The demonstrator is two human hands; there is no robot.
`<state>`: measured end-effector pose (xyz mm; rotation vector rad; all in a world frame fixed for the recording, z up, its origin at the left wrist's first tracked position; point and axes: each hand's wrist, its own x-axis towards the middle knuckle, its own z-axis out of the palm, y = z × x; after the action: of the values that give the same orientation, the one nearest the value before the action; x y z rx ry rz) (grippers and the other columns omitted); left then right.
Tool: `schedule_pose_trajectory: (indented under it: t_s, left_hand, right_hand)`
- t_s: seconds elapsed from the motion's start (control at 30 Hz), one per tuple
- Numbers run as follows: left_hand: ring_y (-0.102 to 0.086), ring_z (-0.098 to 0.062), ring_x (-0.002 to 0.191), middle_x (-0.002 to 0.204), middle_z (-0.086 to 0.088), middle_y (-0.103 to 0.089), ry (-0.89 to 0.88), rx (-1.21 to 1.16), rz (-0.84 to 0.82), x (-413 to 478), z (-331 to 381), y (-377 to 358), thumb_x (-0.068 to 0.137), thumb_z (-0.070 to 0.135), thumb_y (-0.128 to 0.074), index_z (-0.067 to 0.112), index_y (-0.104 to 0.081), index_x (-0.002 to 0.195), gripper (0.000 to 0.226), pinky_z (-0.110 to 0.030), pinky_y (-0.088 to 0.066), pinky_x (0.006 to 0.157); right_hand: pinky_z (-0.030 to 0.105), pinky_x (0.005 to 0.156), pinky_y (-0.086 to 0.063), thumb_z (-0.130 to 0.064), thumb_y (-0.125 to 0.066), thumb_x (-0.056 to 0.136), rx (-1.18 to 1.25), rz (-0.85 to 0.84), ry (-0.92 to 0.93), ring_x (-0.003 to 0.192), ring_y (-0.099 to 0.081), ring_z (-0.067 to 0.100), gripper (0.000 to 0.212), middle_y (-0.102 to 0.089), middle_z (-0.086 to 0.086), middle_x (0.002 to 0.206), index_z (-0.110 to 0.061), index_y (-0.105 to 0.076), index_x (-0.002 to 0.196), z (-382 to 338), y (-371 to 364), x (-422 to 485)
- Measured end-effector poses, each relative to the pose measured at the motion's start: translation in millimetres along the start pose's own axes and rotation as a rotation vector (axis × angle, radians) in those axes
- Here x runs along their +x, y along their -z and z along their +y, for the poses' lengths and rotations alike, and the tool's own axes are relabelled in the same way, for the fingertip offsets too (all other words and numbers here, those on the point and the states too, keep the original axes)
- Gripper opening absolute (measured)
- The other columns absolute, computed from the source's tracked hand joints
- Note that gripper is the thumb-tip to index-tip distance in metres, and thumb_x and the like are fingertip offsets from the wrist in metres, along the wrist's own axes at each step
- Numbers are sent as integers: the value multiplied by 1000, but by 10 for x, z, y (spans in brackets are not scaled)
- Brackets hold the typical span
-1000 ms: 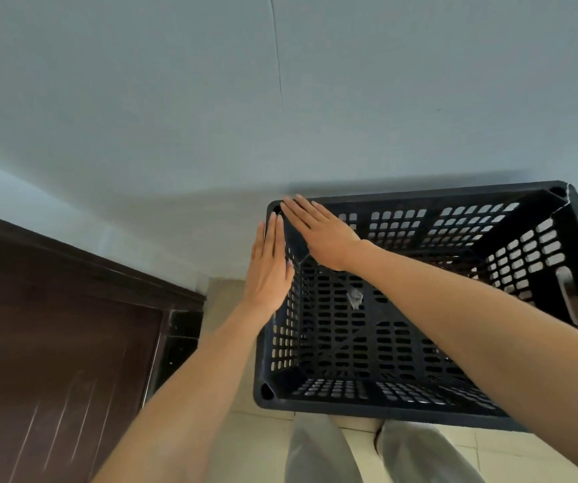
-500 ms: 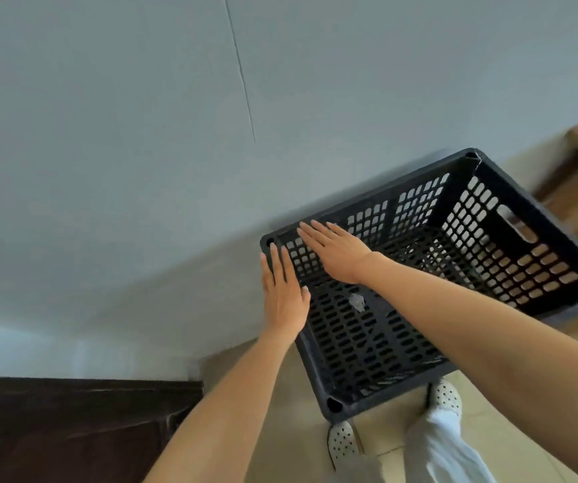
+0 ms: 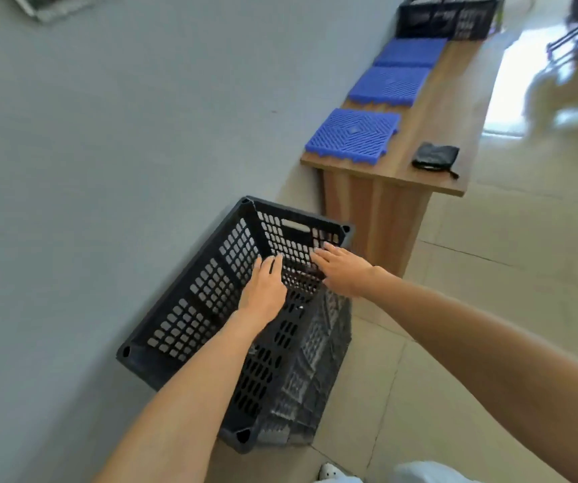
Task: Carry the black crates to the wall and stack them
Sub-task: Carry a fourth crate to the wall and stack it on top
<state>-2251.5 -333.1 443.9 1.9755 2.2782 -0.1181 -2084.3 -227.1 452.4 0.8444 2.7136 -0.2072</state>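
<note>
Crate (image 3: 210, 301) stands on the floor (image 3: 489, 308) against the wall (image 3: 106, 169), beside a wooden bench (image 3: 430, 134). Our left hand (image 3: 263, 291) and right hand (image 3: 343, 270) hover flat over it, fingers spread, grasping nothing.

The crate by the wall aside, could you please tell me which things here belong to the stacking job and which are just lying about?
Part of the job:
- crate against the wall
- left hand and right hand, flat and open over it
- more black crates at the bench's far end

Lying about:
- blue tiles on the bench
- black pouch
</note>
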Motion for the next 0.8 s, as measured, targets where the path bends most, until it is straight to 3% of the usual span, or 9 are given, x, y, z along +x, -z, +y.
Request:
schedule_pose_trajectory:
  t_s: [0.23,0.47,0.57,0.8]
  left_hand:
    - [-22,-28,146,155,-9,-31,-331,11,-29,569,1915,164,101,24,-41,7,-18,154,60,-36,-18,121]
    - [-46,-25,131,141,-7,-53,-637,19,-178,514,4209,-71,92,25,-55,13,-43,145,55,-40,-28,114]
    - [-45,-26,132,142,-6,-50,-739,-6,-261,406,5191,-213,95,29,-55,16,-42,145,53,-37,-38,106]
    - [-45,-26,132,145,-5,-47,-1032,75,-362,92,7221,-463,96,28,-54,19,-40,146,53,-39,-43,102]
  right_hand:
    - [38,119,-14,-28,-40,101,278,113,-436,150,-8,27,64,-16,7,161,-10,-11,155,1157,-492,-1686]
    - [40,105,-40,-30,-45,100,467,107,-789,135,-38,28,52,-40,8,148,-13,-32,147,2131,-1326,-3751]
    - [40,100,-41,-31,-46,99,538,90,-922,133,-40,27,49,-43,7,145,-15,-36,145,2438,-1703,-4560]
    - [42,97,-45,-32,-48,98,644,55,-1240,129,-44,28,48,-48,7,140,-17,-38,143,2923,-2502,-6248]
